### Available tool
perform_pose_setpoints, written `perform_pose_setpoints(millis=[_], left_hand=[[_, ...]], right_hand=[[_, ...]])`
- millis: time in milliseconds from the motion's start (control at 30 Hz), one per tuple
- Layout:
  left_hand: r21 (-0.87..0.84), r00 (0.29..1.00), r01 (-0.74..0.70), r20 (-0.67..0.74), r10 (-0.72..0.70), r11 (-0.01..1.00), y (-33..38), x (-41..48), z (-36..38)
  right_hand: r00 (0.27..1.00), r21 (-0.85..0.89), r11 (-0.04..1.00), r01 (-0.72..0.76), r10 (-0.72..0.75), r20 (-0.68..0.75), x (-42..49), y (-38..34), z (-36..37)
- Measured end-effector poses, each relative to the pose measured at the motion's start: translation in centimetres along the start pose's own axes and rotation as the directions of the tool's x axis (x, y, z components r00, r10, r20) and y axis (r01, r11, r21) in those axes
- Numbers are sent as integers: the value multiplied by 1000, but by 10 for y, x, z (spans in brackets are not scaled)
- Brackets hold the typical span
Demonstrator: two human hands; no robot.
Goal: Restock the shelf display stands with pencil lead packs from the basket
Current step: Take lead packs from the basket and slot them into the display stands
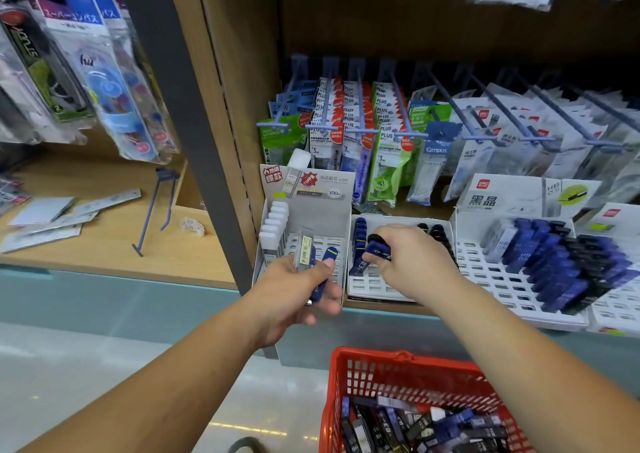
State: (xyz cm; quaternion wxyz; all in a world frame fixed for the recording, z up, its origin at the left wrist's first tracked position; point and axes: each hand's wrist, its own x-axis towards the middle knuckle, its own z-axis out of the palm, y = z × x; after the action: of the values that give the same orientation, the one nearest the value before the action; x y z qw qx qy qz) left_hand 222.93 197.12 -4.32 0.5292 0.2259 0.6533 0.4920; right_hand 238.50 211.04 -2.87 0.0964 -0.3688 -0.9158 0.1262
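**Blue pack held over the middle stand, ready to be slotted**

The right hand (415, 262) is over the middle stand (374, 284) and pinches one blue pack (378, 250) between thumb and curled fingers. The pack sticks out leftward from the fingertips. Its long axis lies closer to level than upright, just above the white slotted grid. A row of blue packs (360, 237) stands directly to its left along the stand's left side, and open slots lie below and toward the front. In my judgement the move turns on tipping the pack upright and lowering it end-first into a free slot beside that row. The right hand is clearly the nearer one for this.

The left hand (294, 286) waits in front of the left stand (322, 217). It grips a small bundle, a clear pack (304, 250) with a yellowish label plus blue ones, with the thumb laid across the bundle and the fingers curled beneath.

The packs are slim, hard plastic cases with rounded caps. They look smooth and glossy, so probably slippery when stacked in a hand. The stands are white cardboard with rectangular cut-out slots, light and likely easy to nudge. The right stand (485, 269) already holds many blue packs leaning in rows.

The basket (398, 357) is red plastic mesh. It sits below the hands, and loose packs (433, 428) lie jumbled inside at all angles.
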Motion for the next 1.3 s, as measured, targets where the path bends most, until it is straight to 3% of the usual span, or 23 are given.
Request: perform_pose_setpoints(millis=[200, 467, 633, 733, 867, 1067, 1233, 1300], left_hand=[[67, 999, -34, -24, 35, 997, 0, 2, -1], [-26, 997, -22, 68, 24, 999, 2, 1, 6], [-78, 995, -34, 93, 41, 996, 2, -1, 6], [-69, 994, -36, 98, 43, 997, 2, -2, 5], [-2, 988, -95, 125, 95, 995, 1, 2, 5], [20, 980, -133, 152, 128, 991, 1, 5, 11], [-30, 989, -116, 87, 118, 993, 6, 3, 13], [-37, 995, -93, 44, 94, 995, 8, 4, 11]], right_hand=[[998, -19, 998, -52, 53, 28, 1, 4, 0], [988, 174, 985, -24, 50, -145, 1, -6, -1], [998, 197, 980, 3, 10, -65, 3, -2, 7], [995, 418, 908, -41, 77, -69, 3, 1, 13], [983, 736, 670, -94, 178, -36, -4, -8, -6], [963, 857, 476, -197, 259, 78, -12, -12, -14], [941, 858, 462, -224, 332, 66, -12, -6, -17], [935, 826, 529, -193, 354, -9, -10, -2, -17]])
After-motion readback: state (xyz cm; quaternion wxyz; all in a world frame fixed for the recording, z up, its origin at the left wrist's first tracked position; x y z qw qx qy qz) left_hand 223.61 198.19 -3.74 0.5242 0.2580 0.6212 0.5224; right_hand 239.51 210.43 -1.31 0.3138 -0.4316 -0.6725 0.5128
